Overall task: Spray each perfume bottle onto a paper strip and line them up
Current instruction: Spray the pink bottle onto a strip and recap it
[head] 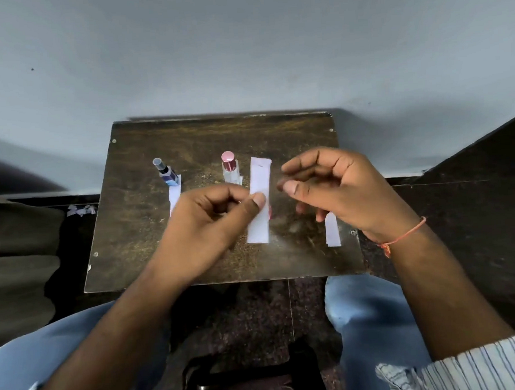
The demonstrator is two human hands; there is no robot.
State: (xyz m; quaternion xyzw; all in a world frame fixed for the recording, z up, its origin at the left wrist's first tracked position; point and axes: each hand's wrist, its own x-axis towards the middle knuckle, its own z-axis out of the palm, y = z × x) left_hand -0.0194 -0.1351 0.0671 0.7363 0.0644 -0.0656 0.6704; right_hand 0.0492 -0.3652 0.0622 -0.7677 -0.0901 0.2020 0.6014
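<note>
My left hand (pixel 212 218) pinches a white paper strip (pixel 259 200) between thumb and fingers, holding it above the small dark table (pixel 212 264). My right hand (pixel 337 187) hovers just right of the strip, fingers curled and apart, holding nothing. A blue perfume bottle with a clear cap (pixel 166 171) stands at the back left on another strip (pixel 175 197). A clear bottle with a pink cap (pixel 230 168) stands at the back middle, a strip edge showing under it. One more strip (pixel 332 231) lies at the table's right edge, partly under my right hand.
A grey wall rises right behind the table. Torn paper scraps (pixel 81 210) lie on the ledge to the left. My knees in blue jeans (pixel 369 314) sit just below the table's front edge, with a dark floor between them.
</note>
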